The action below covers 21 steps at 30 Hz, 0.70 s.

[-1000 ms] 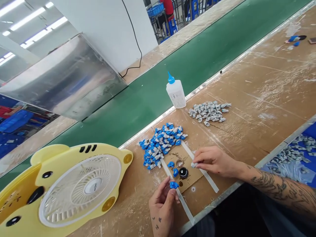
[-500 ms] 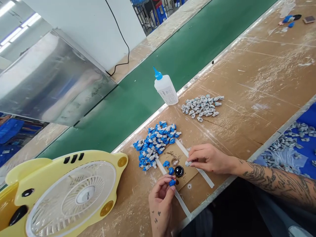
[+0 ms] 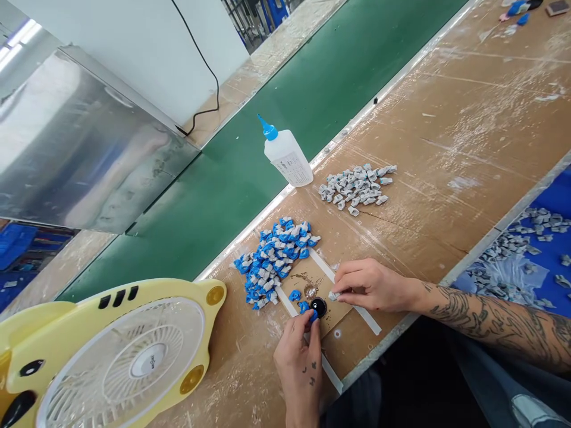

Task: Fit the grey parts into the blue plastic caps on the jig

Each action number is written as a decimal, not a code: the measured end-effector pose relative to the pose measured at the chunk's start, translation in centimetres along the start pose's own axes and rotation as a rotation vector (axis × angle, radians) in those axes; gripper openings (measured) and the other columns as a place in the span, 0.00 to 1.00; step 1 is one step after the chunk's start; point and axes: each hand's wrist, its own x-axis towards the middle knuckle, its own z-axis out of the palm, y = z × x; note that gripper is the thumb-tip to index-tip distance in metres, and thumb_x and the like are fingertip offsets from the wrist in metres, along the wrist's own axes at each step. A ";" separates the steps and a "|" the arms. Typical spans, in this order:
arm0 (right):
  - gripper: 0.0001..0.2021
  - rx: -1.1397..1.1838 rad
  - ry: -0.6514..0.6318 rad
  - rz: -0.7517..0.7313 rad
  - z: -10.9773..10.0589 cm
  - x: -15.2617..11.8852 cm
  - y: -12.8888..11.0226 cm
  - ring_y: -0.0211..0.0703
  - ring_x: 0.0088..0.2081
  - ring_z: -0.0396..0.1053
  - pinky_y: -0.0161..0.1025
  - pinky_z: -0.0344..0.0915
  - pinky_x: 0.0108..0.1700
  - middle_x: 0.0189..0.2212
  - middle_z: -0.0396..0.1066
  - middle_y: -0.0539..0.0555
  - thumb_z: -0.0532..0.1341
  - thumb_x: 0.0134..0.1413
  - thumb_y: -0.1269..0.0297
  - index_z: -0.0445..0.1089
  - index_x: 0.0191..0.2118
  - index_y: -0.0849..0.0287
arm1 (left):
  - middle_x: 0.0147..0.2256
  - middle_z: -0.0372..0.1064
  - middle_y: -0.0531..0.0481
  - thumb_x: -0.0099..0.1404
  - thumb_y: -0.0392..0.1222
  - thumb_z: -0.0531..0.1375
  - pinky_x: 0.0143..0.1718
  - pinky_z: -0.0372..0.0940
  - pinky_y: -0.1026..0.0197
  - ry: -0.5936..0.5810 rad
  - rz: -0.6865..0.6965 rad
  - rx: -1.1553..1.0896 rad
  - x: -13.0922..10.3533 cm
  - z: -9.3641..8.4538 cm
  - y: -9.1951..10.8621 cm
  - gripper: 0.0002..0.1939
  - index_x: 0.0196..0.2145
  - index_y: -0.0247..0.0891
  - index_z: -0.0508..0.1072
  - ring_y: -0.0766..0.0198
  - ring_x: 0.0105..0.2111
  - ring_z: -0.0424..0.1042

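My left hand (image 3: 300, 351) pinches a small blue piece (image 3: 313, 315) at the near edge of a round black cup (image 3: 318, 307) of dark liquid. My right hand (image 3: 372, 285) is closed on a small grey piece (image 3: 333, 295), just right of the cup. The cup sits on a cardboard sheet (image 3: 341, 312) with white tape strips along its sides. Two more blue pieces lie left of the cup, one of them (image 3: 294, 295) apart from my fingers. Behind them is a heap of joined blue-and-grey pieces (image 3: 272, 261). A pile of grey pieces (image 3: 357, 187) lies farther right.
A white bottle with a blue nozzle (image 3: 289, 157) stands by the green belt (image 3: 236, 184). A yellow animal-shaped fan (image 3: 134, 356) occupies the left side. At right, a blue bin (image 3: 553, 273) holds many grey pieces below the table edge.
My left hand has moved forward, bringing the blue piece up to the black cup. My right hand keeps its grip on the grey piece. The camera view has shifted slightly.
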 end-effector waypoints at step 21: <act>0.12 0.182 0.267 0.133 4.5 0.5 -3.5 0.38 0.30 0.76 0.32 0.73 0.35 0.30 0.80 0.55 0.63 0.65 0.59 0.80 0.35 0.60 | 0.25 0.76 0.48 0.41 0.54 0.76 0.30 0.72 0.64 0.123 -0.483 -0.835 -0.2 1.0 1.7 0.21 0.27 0.37 0.77 0.63 0.26 0.76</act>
